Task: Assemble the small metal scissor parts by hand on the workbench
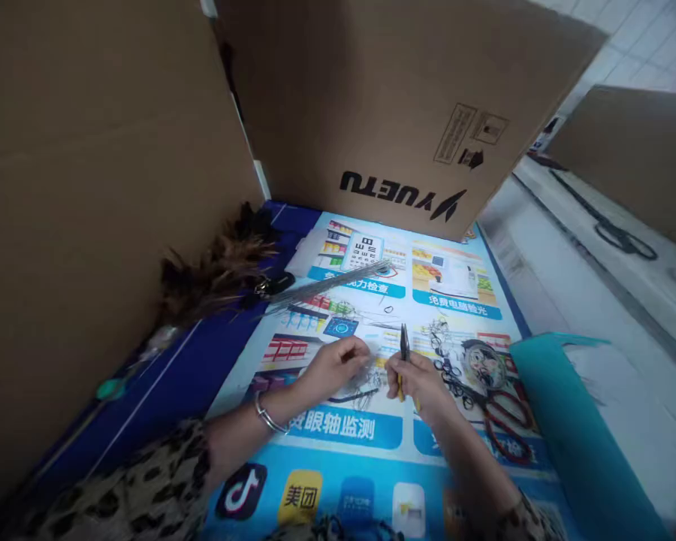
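Note:
My right hand grips pliers with yellow handles, their dark jaws pointing away from me. To its left, my left hand is closed, thumb against fingers; whatever it pinches is too small or hidden to make out. Under and beside the left hand lie thin dark wire pieces on a printed sheet. A bundle of long, straight thin wires stretches across the sheet beyond my hands. Right of the pliers are small dark rings and loops and a round clear container.
Red-handled scissors rest at the right, beside a teal sheet. Brown feathers lie on the blue cloth at left. Cardboard walls stand behind and on the left. Another pair of scissors lies on a far-right ledge.

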Available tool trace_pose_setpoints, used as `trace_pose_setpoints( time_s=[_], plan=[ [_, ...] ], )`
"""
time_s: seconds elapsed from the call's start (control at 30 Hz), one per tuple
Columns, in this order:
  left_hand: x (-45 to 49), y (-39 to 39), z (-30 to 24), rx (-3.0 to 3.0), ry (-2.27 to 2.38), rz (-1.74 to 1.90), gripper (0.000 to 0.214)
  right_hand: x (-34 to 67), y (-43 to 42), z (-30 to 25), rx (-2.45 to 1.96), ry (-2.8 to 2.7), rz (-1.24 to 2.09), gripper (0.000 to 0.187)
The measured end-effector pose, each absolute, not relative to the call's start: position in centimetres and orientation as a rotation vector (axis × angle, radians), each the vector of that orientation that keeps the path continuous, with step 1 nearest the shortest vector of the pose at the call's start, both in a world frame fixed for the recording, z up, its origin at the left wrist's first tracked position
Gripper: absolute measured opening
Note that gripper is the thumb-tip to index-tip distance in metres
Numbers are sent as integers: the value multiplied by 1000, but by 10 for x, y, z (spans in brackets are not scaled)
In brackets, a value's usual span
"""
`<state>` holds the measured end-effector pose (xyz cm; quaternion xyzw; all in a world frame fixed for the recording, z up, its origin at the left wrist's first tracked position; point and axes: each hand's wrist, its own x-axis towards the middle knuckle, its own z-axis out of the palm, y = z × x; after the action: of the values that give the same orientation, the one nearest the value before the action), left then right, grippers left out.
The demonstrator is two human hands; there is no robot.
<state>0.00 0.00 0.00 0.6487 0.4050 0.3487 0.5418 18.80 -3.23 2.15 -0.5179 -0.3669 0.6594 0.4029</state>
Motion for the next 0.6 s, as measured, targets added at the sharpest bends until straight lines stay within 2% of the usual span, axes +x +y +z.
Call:
trace_pose_setpoints(
  time_s=[0.23,0.47,0.6],
  plan=[
    [-3,5,-6,1541,1005,837,10,193,-37,18,-1194,-869,1608,17],
    [-3,5,-3,1562,1024,822,9,197,-43,19,-1532,-1400,952,10],
    [-2,5,-2,1574,1024,815,10,189,-46,15,-1481,-1724,757,8]
  ],
)
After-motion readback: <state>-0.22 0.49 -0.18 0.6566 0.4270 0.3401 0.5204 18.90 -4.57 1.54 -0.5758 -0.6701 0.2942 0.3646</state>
